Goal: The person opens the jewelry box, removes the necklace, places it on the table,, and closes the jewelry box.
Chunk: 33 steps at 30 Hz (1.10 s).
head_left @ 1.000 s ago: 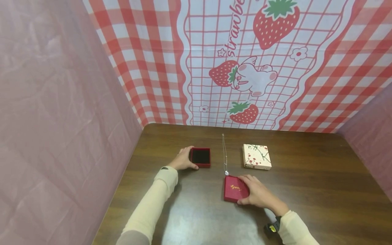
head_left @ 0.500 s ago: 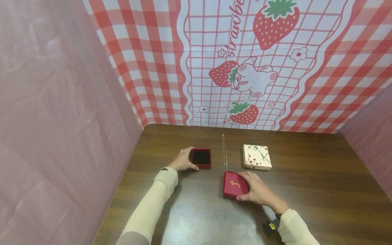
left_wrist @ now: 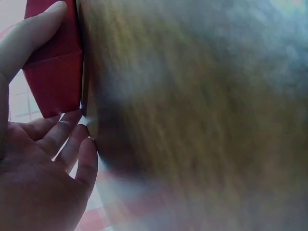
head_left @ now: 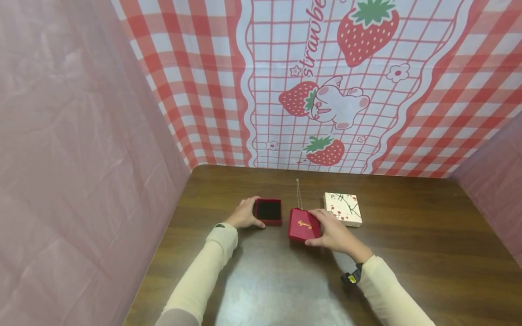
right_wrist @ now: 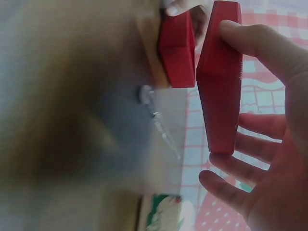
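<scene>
at a brown table (head_left: 408, 235), left hand (head_left: 246, 214) grips red box (head_left: 268, 210) — right hand (head_left: 336, 232), raised lid (head_left: 302, 225) — both between the hands

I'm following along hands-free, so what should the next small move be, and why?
Probably shift the red lid a little left, over the open red box. The right hand holds the lid above the table, just right of the box, while the left hand grips the box, its dark lining uncovered.
</scene>
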Available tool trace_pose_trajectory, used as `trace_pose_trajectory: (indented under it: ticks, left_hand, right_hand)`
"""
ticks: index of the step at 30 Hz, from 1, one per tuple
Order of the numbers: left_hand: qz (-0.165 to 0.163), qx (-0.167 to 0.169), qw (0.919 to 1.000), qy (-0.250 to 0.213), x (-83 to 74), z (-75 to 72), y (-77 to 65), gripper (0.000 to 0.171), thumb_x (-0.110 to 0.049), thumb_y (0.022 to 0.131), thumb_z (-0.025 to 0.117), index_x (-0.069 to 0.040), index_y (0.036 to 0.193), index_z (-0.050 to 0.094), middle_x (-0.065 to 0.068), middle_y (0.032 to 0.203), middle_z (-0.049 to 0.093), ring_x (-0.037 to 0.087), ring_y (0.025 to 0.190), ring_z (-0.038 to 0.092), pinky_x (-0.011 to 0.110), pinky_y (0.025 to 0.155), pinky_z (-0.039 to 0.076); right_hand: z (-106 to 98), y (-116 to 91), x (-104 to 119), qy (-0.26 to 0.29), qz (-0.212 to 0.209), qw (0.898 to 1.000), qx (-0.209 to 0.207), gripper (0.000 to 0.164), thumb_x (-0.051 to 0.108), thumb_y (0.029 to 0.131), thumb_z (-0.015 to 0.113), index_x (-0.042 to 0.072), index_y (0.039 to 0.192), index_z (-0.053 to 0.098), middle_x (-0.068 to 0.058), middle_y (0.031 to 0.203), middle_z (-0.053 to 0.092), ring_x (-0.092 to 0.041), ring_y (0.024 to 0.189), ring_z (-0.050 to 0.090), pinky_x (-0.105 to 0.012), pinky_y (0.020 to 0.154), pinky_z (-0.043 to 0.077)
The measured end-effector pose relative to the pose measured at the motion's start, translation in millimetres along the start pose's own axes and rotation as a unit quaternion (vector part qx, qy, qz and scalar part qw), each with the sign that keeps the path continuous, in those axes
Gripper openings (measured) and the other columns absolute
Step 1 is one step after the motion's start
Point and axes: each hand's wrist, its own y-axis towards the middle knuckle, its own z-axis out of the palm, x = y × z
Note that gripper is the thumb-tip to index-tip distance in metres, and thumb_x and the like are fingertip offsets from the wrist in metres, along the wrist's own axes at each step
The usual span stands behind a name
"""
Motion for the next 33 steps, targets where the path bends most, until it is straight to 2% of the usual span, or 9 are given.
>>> trace_pose_trajectory:
  ticks: [6,19,33]
  left_hand:
    - [0.003,0.002,1.0,-0.001,1.9,1.9,0.1,0.102,-0.027,0.062,0.091,-0.005,0.146,0.037,0.017,0.146,0.047,0.036,0.137,0.038,0.052,0.114,0.033]
    - [0.004,-0.004,1.0,-0.008,4.5,2.4,2.1,0.102,-0.024,0.06,0.092,-0.007,0.145,0.038,0.017,0.142,0.049,0.035,0.134,0.04,0.053,0.112,0.036]
    - [0.016,-0.007,0.9999,-0.001,2.2,0.7,2.2,0.098,-0.024,0.06,0.092,-0.006,0.142,0.042,0.014,0.14,0.053,0.034,0.131,0.043,0.052,0.111,0.037]
  right_hand:
    - [-3.5,24.6,9.1,-0.005,-0.015,1.0,-0.001,0.088,0.039,0.066,0.087,0.002,0.136,0.05,-0.017,0.131,0.057,-0.032,0.114,0.052,-0.053,0.091,0.049]
    - [1.0,63.4,22.3,0.001,-0.027,1.0,0.012,0.09,0.04,0.064,0.087,0.0,0.137,0.05,-0.021,0.133,0.056,-0.036,0.119,0.051,-0.053,0.099,0.046]
    - [18.9,94.6,26.7,0.023,-0.038,0.998,0.05,0.089,0.04,0.068,0.085,0.0,0.139,0.048,-0.019,0.133,0.055,-0.036,0.12,0.053,-0.052,0.1,0.046]
